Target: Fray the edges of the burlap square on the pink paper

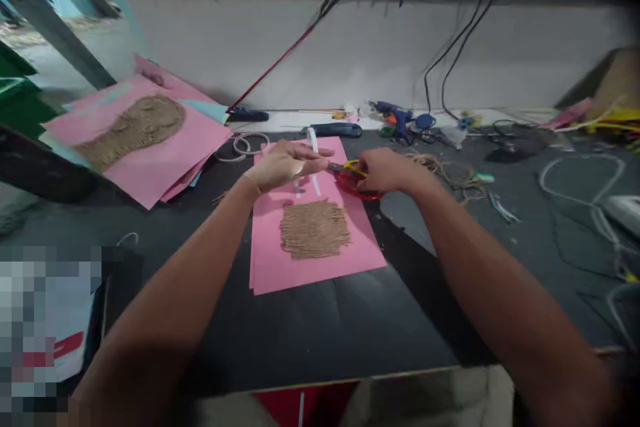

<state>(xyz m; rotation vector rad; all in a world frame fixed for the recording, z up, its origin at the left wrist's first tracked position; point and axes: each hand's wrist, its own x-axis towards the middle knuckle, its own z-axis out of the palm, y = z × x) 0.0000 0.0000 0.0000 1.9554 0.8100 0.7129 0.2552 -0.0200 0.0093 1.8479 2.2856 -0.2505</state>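
Observation:
My left hand (283,165) reaches over the upper part of a pink paper sheet (273,273), its fingers closed around a narrow white strip (313,139) that curls up above them. My right hand (387,170) grips a pair of scissors (356,180) with red and yellow handles. Their blades point left, at the fingertips of my left hand; whether they touch the strip I cannot tell. Below my hands, a patch of brown jute strings (316,229) lies in side-by-side rows on the pink sheet. White strips (317,185) also show on the paper just above the patch.
Two white tape rings (241,147) lie behind my left hand. A stack of pink sheets (150,177) bearing jute work is at the left. Loose jute (445,173), a blue glue gun (395,117) and a dark-handled tool (335,129) lie at the back. Cables (595,207) run along the right.

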